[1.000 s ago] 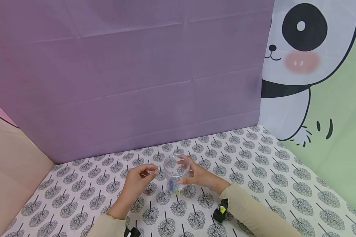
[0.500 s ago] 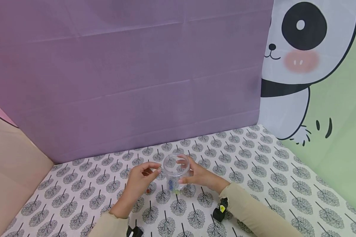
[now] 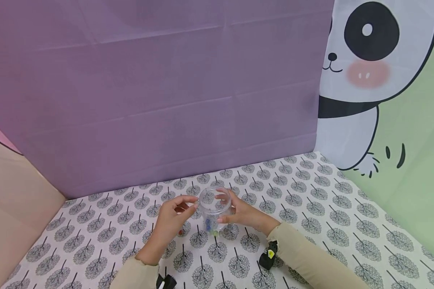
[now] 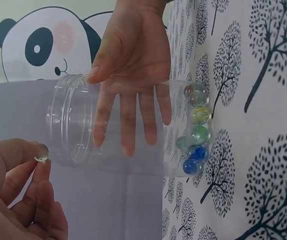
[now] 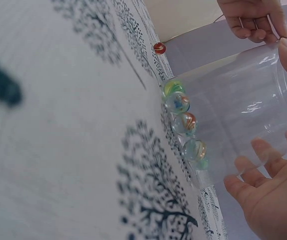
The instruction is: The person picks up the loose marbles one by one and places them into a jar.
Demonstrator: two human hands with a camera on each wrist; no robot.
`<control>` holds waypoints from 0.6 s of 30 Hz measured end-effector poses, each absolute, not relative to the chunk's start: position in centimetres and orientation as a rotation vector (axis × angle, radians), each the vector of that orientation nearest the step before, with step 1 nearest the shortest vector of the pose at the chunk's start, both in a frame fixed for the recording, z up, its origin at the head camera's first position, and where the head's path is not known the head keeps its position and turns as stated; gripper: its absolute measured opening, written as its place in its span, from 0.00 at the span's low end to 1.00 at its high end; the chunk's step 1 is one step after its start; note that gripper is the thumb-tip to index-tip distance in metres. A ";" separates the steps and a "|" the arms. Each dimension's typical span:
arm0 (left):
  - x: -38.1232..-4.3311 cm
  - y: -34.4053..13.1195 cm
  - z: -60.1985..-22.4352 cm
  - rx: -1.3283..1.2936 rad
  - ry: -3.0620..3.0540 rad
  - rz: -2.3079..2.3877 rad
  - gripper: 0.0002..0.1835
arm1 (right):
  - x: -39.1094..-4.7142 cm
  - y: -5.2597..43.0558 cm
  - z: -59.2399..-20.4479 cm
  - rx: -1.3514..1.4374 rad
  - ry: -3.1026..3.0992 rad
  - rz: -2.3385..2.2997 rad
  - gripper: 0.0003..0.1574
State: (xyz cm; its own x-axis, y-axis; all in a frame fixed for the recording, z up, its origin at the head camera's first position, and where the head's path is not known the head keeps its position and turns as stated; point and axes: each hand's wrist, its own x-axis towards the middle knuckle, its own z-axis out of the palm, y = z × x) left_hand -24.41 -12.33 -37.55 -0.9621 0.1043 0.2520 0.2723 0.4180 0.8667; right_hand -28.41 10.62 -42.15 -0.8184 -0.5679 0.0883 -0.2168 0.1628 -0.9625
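A clear plastic jar (image 3: 209,213) stands upright on the cloth. My right hand (image 3: 244,214) holds it from the right, thumb at the near side and fingers spread round the far side. Several glass marbles (image 4: 200,135), blue, green and yellow-swirled among them, lie at the jar's bottom. Between thumb and forefinger, my left hand (image 3: 169,218) pinches a clear marble (image 4: 41,153), right beside the jar's rim on the left. A red-orange marble (image 5: 159,48) lies on the cloth outside the jar, partly covered by the left hand in the head view.
A white cloth (image 3: 304,237) printed with grey trees covers the table. A purple curtain (image 3: 159,100) hangs behind it, and a panda-printed sheet (image 3: 401,192) closes off the right side. A beige panel (image 3: 18,208) stands at the left. Both wrists carry black cameras.
My left hand has moved a little right and up, bringing the pinched marble to the jar's rim. The right hand and the jar have stayed in place.
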 end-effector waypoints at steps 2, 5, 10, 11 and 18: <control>-24.4 -12.3 -37.5 -0.337 -2.504 -1.583 0.10 | -28.3 10.6 -42.1 -0.752 2.153 -1.699 0.55; -24.4 -12.3 -37.5 -0.331 -2.505 -1.587 0.09 | -28.3 10.6 -42.0 -0.750 2.154 -1.697 0.55; -24.5 -12.2 -37.5 -0.343 -2.500 -1.575 0.09 | -28.3 10.6 -42.0 -0.757 2.148 -1.701 0.55; -24.6 -12.1 -37.6 -0.356 -2.493 -1.568 0.09 | -28.3 10.6 -42.0 -0.758 2.146 -1.701 0.55; -24.7 -11.9 -37.7 -0.411 -2.462 -1.566 0.10 | -28.3 10.5 -42.0 -0.753 2.170 -1.686 0.56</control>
